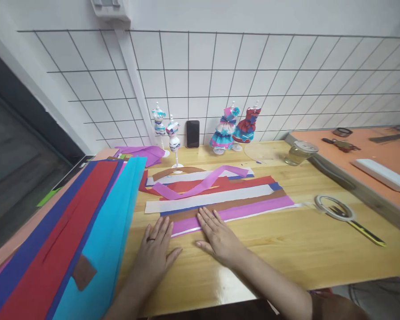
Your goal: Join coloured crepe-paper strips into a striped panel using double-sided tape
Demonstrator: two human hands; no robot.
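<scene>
Coloured paper strips lie side by side on the wooden table (266, 240): a white strip (193, 202), a brown strip (233, 204) and, nearest me, a purple strip (253, 210) with a white tape line (250, 216) along its front edge. My left hand (158, 244) rests flat at the left end of the purple strip, fingers stretched out, a dark ring on one finger. Flat on the brown and purple strips lies my right hand (218, 235), fingers extended. Neither hand holds anything. Behind, a loose purple ribbon (200, 186) curls over red strips (263, 181).
Long red sheets (76, 222) and turquoise sheets (110, 226) cover the left side. Small dress forms (225, 129) and a phone (193, 134) stand at the back. To the right are a tape roll (335, 208), a yellow cutter (368, 233) and a lidded cup (300, 153).
</scene>
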